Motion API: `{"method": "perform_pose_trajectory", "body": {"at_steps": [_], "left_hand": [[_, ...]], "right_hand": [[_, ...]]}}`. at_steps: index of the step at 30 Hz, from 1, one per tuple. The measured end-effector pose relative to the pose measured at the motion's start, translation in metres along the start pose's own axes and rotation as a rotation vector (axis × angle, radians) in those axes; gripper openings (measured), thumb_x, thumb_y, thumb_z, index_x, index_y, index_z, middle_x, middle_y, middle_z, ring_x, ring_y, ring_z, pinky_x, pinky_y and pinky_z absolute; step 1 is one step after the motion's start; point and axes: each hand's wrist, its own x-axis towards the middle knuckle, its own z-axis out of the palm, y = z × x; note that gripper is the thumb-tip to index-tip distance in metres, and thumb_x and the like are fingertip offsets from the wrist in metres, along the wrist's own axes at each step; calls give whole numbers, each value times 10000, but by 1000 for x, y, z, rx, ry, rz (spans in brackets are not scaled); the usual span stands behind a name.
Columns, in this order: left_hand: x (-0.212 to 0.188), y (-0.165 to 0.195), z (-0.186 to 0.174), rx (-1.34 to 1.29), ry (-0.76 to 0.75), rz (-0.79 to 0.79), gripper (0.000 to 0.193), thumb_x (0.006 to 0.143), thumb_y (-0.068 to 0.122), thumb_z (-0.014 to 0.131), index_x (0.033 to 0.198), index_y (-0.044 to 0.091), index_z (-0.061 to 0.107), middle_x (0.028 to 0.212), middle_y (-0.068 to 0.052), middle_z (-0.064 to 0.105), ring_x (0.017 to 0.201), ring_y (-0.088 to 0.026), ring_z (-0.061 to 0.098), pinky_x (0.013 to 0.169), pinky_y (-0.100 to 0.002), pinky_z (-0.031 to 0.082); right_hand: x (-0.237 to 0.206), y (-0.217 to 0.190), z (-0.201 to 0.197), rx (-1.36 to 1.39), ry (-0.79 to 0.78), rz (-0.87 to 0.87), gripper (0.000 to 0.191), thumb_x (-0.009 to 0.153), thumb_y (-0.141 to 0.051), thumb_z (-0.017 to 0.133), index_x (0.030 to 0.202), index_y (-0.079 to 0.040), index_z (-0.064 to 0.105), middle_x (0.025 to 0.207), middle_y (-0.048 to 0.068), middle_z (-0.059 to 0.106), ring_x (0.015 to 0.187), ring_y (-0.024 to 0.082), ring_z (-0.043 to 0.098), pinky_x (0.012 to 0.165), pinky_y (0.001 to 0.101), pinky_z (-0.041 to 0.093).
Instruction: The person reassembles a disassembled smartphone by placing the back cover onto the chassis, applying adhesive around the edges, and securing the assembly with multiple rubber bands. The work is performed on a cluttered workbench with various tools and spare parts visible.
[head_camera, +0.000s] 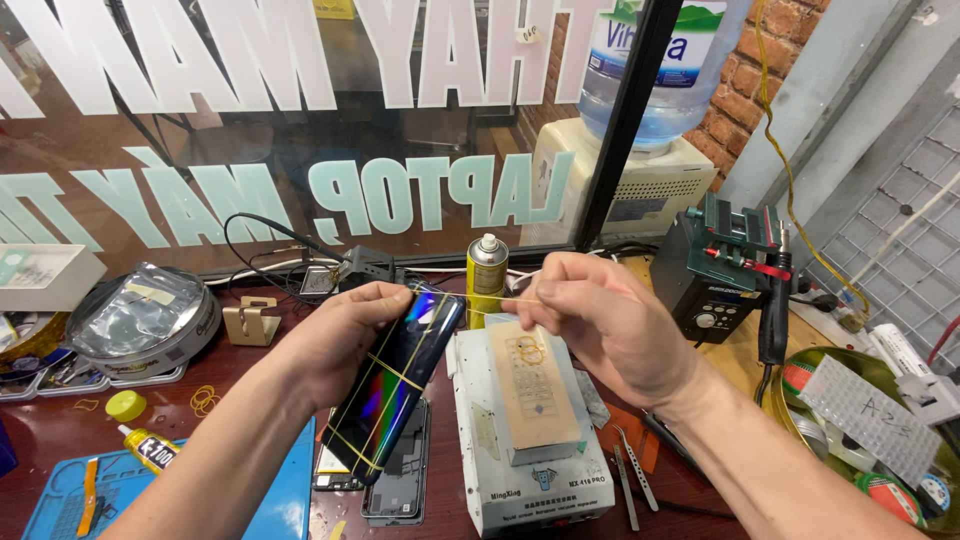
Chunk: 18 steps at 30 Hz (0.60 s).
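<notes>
My left hand (335, 340) grips a dark smartphone (398, 382) with an iridescent back, held tilted above the bench. Yellow rubber bands cross the phone's body. My right hand (590, 320) pinches one yellow rubber band (492, 301) and stretches it sideways from the phone's top corner. Below the phone lies an opened phone frame (400, 478) on the dark wooden bench. A white heating-plate machine (525, 470) sits under my right hand, with loose rubber bands (527, 350) on its tan pad.
A yellow spray can (486, 272) stands behind the phone. A blue mat (280, 505) with a glue tube (150, 450) lies at lower left. Tweezers (630, 475) rest right of the machine. A black soldering station (722, 270) and a green tray (870, 440) stand right.
</notes>
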Motion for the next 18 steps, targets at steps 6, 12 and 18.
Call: {"method": "perform_pose_trajectory", "body": {"at_steps": [6,12,18], "left_hand": [[1,12,-8,-178,-173,70,271,967,290,626,1112,76,709,908,-66,748,763,-144,702,694,-349,625],[5,0,11,-160,-340,9,214,932,247,640,1028,62,686,906,-47,761,799,-136,724,751,-333,615],[5,-26,33,194,-389,-238,181,928,165,735,1020,15,692,882,-63,733,771,-152,688,728,-314,604]], "right_hand": [[-35,52,-31,470,-92,213,292,1115,-219,535,862,-76,504,615,-52,373,528,90,361,605,297,418],[-4,104,-52,1178,186,637,280,1056,-252,536,1245,-46,544,622,-58,418,485,41,317,452,187,322],[52,45,-31,429,0,593,404,1052,-212,526,1443,-139,452,971,131,755,556,6,378,504,152,378]]}}
